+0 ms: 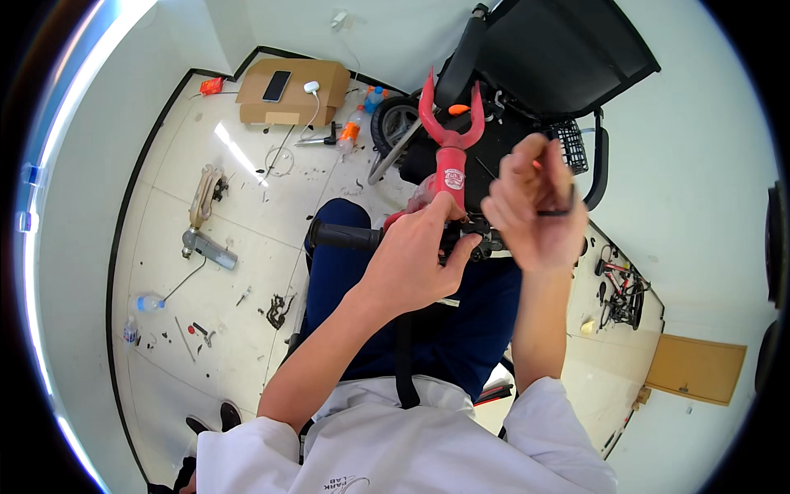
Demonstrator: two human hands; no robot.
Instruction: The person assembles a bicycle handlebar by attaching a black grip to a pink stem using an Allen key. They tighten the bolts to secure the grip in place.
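A red bicycle fork [451,169] points away from me over my lap, its two prongs at the far end. Its near end meets a black clamp [473,237] and a handlebar with a black grip [347,236] reaching left. My left hand [415,255] is closed around this joint, thumb on the clamp and fingers against the red tube. To the right, my right hand [533,206] is raised above the clamp, apart from it. Its fingers are curled and blurred, with a small dark L-shaped piece [555,213] showing against them.
A black chair [568,58] stands ahead, a small wheel [397,123] beside it. On the left floor are a cardboard box [333,86] with a phone [277,86], bottles [350,132], a grey-and-tan part [206,206] and scattered tools [202,333]. A red bicycle frame [621,288] lies right.
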